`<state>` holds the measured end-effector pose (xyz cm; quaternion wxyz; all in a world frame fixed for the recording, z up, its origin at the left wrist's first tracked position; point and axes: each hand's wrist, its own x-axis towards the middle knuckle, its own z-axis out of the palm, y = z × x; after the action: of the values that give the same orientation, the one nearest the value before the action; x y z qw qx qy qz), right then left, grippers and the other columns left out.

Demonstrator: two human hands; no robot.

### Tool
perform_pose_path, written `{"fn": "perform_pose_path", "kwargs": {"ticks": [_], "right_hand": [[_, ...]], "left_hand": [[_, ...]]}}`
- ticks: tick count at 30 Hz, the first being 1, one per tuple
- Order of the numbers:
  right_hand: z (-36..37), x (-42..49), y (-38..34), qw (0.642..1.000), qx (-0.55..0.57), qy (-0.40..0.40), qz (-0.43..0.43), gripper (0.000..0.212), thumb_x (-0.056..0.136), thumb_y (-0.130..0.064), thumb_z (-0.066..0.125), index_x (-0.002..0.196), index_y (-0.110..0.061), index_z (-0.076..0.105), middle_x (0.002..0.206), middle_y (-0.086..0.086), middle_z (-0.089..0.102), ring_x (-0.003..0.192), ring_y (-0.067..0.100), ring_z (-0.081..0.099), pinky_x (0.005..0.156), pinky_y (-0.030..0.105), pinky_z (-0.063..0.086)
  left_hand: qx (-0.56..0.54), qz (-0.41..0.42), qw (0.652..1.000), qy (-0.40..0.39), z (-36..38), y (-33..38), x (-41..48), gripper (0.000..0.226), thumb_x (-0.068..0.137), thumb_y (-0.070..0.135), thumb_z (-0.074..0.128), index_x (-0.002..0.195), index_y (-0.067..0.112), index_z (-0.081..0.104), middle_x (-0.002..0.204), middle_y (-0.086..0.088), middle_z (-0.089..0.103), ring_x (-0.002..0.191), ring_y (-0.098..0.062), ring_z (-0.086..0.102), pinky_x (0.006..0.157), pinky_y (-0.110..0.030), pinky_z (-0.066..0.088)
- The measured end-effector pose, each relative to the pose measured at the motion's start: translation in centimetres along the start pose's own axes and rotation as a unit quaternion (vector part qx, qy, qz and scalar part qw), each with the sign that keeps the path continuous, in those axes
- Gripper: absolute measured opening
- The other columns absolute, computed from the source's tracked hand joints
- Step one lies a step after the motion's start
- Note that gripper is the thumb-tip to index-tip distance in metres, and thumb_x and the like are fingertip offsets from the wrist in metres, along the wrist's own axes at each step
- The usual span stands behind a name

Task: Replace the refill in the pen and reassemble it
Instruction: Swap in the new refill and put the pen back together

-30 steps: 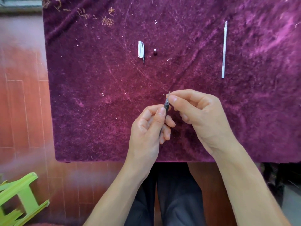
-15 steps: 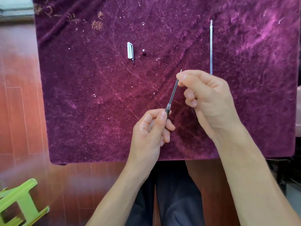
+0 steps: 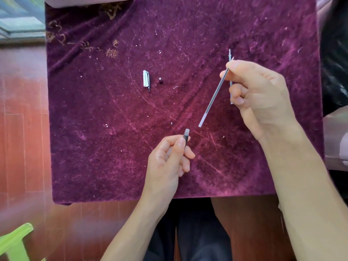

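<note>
- Purple velvet cloth (image 3: 113,147) covers the table in the head view, the only view; all loose parts lie on it
- Left hand (image 3: 167,162), near the cloth's near edge, is closed round the dark pen barrel (image 3: 186,137), thumb and fingers pinching it so the threaded metal end points up and away
- Right hand (image 3: 258,95) pinches the grey refill (image 3: 212,98) near its tip between thumb and forefinger; the refill slants down-left, its free end just beside the barrel mouth but apart from it
- Second thin refill (image 3: 230,55) lies on the cloth toward the right edge, mostly hidden behind the right hand
- Clear pen cap (image 3: 146,78) and a small dark tip piece (image 3: 160,80) lie side by side near the cloth's middle
- Risk, as I judge it: the two refills look alike, so laying this one close to the other could mix old and new; the small tip piece could roll off or sink into the pile if the cloth is nudged
</note>
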<state>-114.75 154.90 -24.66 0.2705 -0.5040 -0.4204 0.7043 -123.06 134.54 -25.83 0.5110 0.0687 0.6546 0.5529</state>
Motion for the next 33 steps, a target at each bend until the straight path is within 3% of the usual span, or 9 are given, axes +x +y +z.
{"fn": "perform_pose_path", "kwargs": {"ticks": [4, 7, 12, 17, 21, 23, 28, 33], "right_hand": [[-2.7, 2.1, -1.0, 0.993, -0.100, 0.051, -0.028, 0.018, 0.092, -0.021, 0.077, 0.075, -0.019, 0.081, 0.076, -0.003, 0.076, 0.054, 0.005, 0.048, 0.048, 0.016, 0.035], [-4.5, 4.2, -2.1, 0.967, -0.227, 0.098, -0.067, 0.016, 0.085, -0.025, 0.076, 0.069, -0.023, 0.080, 0.071, -0.008, 0.076, 0.056, 0.004, 0.054, 0.053, 0.016, 0.041], [-5.7, 7.4, -2.8, 0.925, -0.344, 0.128, -0.097, 0.021, 0.078, -0.026, 0.074, 0.058, -0.030, 0.075, 0.057, -0.016, 0.069, 0.053, -0.004, 0.057, 0.058, 0.016, 0.049], [-5.6, 9.4, -2.7, 0.892, -0.413, 0.149, -0.104, 0.017, 0.078, -0.031, 0.072, 0.070, -0.018, 0.081, 0.059, -0.017, 0.070, 0.061, -0.001, 0.064, 0.070, 0.024, 0.056], [-5.3, 9.5, -2.4, 0.869, -0.459, 0.157, -0.099, 0.011, 0.077, -0.033, 0.071, 0.071, -0.029, 0.080, 0.049, -0.037, 0.062, 0.051, -0.024, 0.057, 0.055, 0.001, 0.041], [-5.3, 9.5, -2.3, 0.865, -0.465, 0.162, -0.100, 0.011, 0.077, -0.032, 0.072, 0.077, -0.031, 0.082, 0.051, -0.033, 0.064, 0.052, -0.025, 0.057, 0.052, -0.005, 0.037], [-5.3, 9.0, -2.4, 0.857, -0.478, 0.168, -0.095, 0.016, 0.078, -0.030, 0.071, 0.083, -0.024, 0.085, 0.060, -0.023, 0.067, 0.054, -0.016, 0.060, 0.063, 0.007, 0.048], [-4.3, 8.7, -3.0, 0.854, -0.478, 0.160, -0.125, 0.016, 0.080, -0.028, 0.070, 0.082, -0.025, 0.084, 0.061, -0.022, 0.068, 0.054, -0.018, 0.061, 0.059, -0.001, 0.044]], "left_hand": [[-0.009, 0.002, 1.000, 0.000, -0.3, -0.2, 0.4, 0.020, 0.102, 0.033, 0.056, 0.099, 0.021, 0.071, 0.080, -0.002, 0.069, 0.054, -0.005, 0.053, 0.051, -0.016, 0.045], [-0.023, -0.002, 1.000, 0.006, -0.4, -0.2, 0.7, 0.019, 0.104, 0.030, 0.055, 0.097, 0.023, 0.072, 0.080, -0.003, 0.069, 0.054, -0.006, 0.052, 0.050, -0.016, 0.044], [-0.033, -0.005, 0.999, 0.010, -0.4, 0.0, 1.3, 0.020, 0.104, 0.031, 0.054, 0.097, 0.022, 0.071, 0.081, -0.002, 0.069, 0.052, -0.005, 0.051, 0.049, -0.014, 0.042], [-0.033, -0.003, 0.999, 0.008, -0.6, 0.1, 1.8, 0.019, 0.103, 0.032, 0.055, 0.099, 0.023, 0.071, 0.082, -0.003, 0.069, 0.055, -0.006, 0.052, 0.051, -0.017, 0.043], [-0.033, -0.005, 0.999, 0.006, -0.7, 0.1, 1.9, 0.019, 0.104, 0.032, 0.055, 0.099, 0.024, 0.072, 0.082, -0.004, 0.068, 0.055, -0.007, 0.050, 0.051, -0.016, 0.043], [-0.034, -0.007, 0.999, 0.005, -0.7, 0.1, 2.0, 0.019, 0.103, 0.032, 0.055, 0.101, 0.022, 0.071, 0.082, -0.004, 0.068, 0.054, -0.007, 0.050, 0.051, -0.017, 0.043], [-0.032, -0.007, 0.999, 0.002, -1.0, 0.5, 2.0, 0.020, 0.099, 0.037, 0.056, 0.096, 0.027, 0.073, 0.082, -0.005, 0.068, 0.056, -0.008, 0.050, 0.052, -0.019, 0.042], [-0.034, -0.004, 0.999, 0.002, -1.4, 0.8, 2.0, 0.021, 0.101, 0.036, 0.055, 0.095, 0.026, 0.073, 0.082, -0.006, 0.068, 0.056, -0.008, 0.051, 0.052, -0.018, 0.044]]}}
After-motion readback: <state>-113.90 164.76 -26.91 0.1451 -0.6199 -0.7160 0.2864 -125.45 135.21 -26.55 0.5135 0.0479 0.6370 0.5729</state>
